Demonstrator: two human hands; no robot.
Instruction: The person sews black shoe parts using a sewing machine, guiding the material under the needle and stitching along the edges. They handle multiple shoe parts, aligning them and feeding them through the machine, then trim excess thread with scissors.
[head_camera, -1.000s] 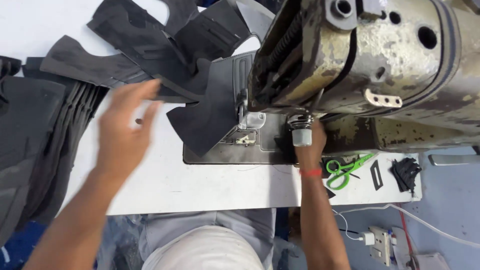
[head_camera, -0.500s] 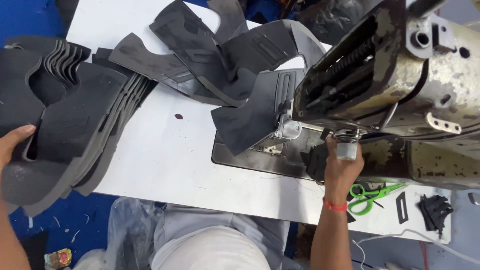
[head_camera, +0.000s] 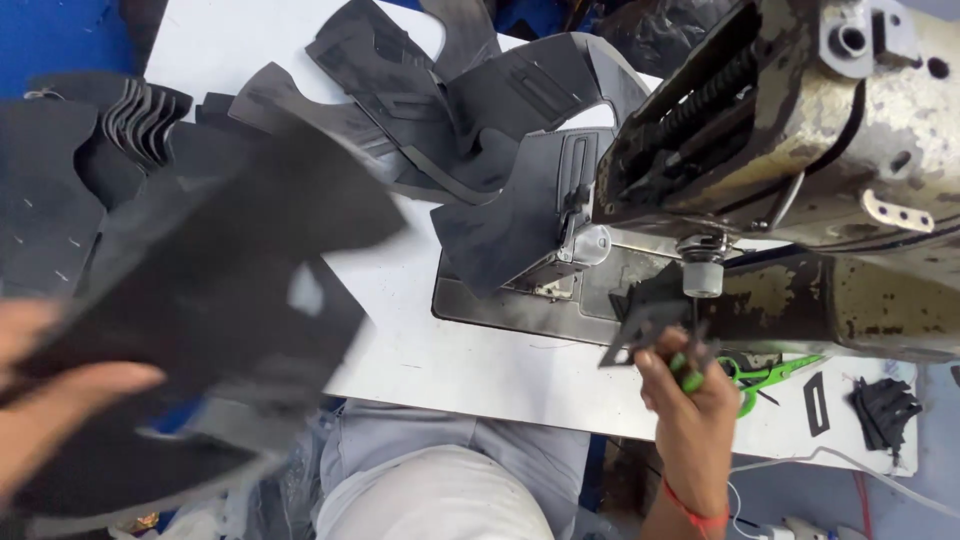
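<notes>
the left hand (head_camera: 45, 400) sits blurred at the lower left edge, fingers closed around a large dark cut fabric piece (head_camera: 230, 300) that it holds up over the near edge of the white counter (head_camera: 470, 365); the piece is smeared by motion, with a small light gap showing in its middle. the right hand (head_camera: 690, 395) is in front of the worn, cream-coloured industrial sewing machine (head_camera: 800, 150), just below its needle bar (head_camera: 702, 275), pinching a small black fabric piece (head_camera: 640, 315) together with a green-handled tool whose shape i cannot make out. just right of that hand lie green-handled thread snips (head_camera: 765, 378), and farther right a little heap of black scraps (head_camera: 882, 405). another dark panel (head_camera: 510, 225) lies on the machine bed beside the presser foot. more cut pieces are stacked on the far left (head_camera: 90, 150) and spread across the back of the counter (head_camera: 420, 90).
</notes>
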